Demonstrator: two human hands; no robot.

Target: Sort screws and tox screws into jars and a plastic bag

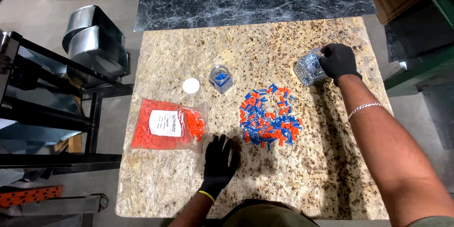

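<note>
at the far right of the table [179, 189], the right hand [337, 60] is closing its gloved fingers over a clear bag of silvery pieces [308, 68], gripping its top. the left hand [218, 160] is lying flat with fingers spread, holding nothing. between the hands, a heap of blue and orange connectors [268, 116] is sitting loose and mixed, seemingly mostly unsorted. beyond the left hand, a small clear jar [221, 78] is holding only a few blue ones, its white lid [191, 85] beside it. just left of that hand, a bag of orange connectors [168, 124] is lying.
</note>
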